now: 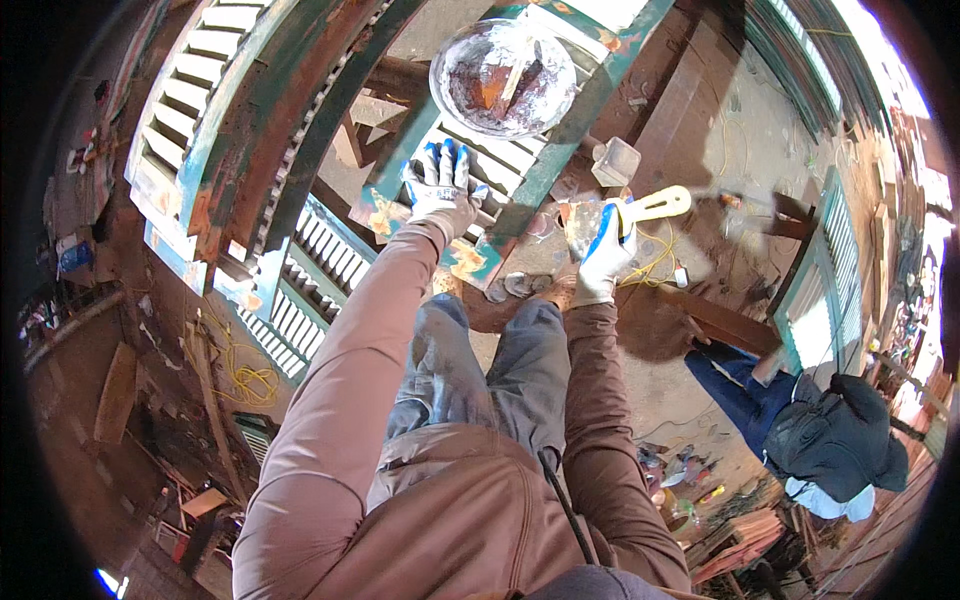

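Observation:
My left hand (440, 188), in a white glove with blue fingertips, lies flat with fingers spread on a louvered shutter (490, 165) with pale slats and a worn green frame. My right hand (608, 262), gloved the same way, is closed around a putty knife (658, 205). The knife's cream handle points right, and its broad, stained blade lies to the left, beside the shutter's near right corner. A round bowl (455, 75) sits on the shutter beyond my left hand. White and reddish-brown paste coats its inside, and a light-handled tool leans in it.
More louvered shutters (190, 90) are stacked at the left. A squarish pale container (615, 162) stands right of the shutter. A yellow cord (655, 265) lies on the floor near my right hand. At the right, another person (830, 435) in dark clothing bends beside a leaning green shutter (825, 285).

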Demonstrator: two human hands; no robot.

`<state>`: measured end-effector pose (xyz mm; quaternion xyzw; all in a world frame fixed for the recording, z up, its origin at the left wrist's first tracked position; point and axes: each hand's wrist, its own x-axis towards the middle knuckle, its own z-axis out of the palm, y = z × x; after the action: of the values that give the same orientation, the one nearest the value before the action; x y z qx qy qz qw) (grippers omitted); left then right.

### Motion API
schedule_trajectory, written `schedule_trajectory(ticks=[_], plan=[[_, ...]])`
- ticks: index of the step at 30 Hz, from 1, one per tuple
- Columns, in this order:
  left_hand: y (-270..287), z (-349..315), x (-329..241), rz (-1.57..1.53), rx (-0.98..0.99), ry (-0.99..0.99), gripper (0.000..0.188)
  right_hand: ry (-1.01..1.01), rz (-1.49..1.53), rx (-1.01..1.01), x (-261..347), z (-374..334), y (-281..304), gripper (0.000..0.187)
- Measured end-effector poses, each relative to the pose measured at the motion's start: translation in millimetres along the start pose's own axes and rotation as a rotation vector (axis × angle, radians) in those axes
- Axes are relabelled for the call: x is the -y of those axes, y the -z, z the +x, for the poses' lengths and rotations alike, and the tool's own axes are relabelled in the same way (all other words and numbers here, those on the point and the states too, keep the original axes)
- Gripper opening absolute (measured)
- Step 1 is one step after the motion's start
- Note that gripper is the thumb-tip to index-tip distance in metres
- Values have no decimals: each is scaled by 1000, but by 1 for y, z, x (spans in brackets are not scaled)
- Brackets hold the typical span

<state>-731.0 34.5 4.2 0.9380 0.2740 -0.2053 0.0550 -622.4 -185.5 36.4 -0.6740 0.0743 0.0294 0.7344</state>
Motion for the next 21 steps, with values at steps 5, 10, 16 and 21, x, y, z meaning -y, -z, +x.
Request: schedule_trajectory(ticks=[5,10,16,21], plan=[[16,-1,-4,-31,68,-8,80,-27,142,40,-3,7,-3,32],[9,-2,0,-38,23,-14,76,277,-174,145,-27,12,10,26],[3,1,-1,-15,1,-30,79,478,-553,552,-59,33,6,31],[9,4,-3,47,34,-33,82,1134,-1147,639,-67,14,17,22]])
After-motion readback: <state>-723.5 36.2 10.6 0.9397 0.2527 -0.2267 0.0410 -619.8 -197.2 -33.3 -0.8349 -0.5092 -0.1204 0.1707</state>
